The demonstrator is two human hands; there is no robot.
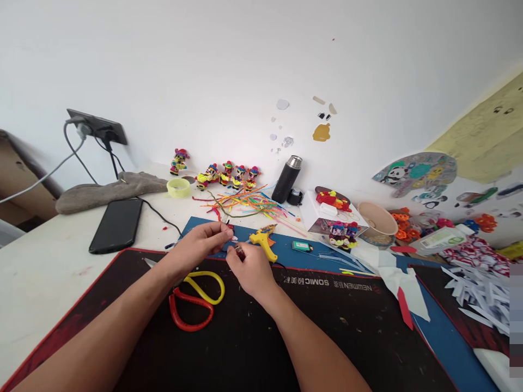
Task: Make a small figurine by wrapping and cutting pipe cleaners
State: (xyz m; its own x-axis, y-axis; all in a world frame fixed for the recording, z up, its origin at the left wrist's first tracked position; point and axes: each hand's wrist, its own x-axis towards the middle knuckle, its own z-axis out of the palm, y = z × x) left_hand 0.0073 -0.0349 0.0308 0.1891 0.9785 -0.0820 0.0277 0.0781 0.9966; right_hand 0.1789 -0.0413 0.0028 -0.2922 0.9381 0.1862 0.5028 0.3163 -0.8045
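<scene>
My left hand [209, 238] is closed in a pinch above the far edge of the black mat. A small piece with red, dark and white parts [234, 235] shows at its fingertips; its kind is too small to make out. Close beside it, my right hand [252, 268] is curled around a small dark-red object [239, 251], mostly hidden by the fingers. Just beyond the right hand lies a yellow hot glue gun [265, 239]. Scissors with one yellow and one red handle [192, 302] rest on the mat under my left forearm.
Colourful pipe cleaners [245, 202] and several small figurines [229, 174] lie along the wall. A black thermos [287, 179] stands behind. A phone [116, 226] is at left; a white box [316, 215], a bowl [378, 220] and paper strips [482, 296] are at right.
</scene>
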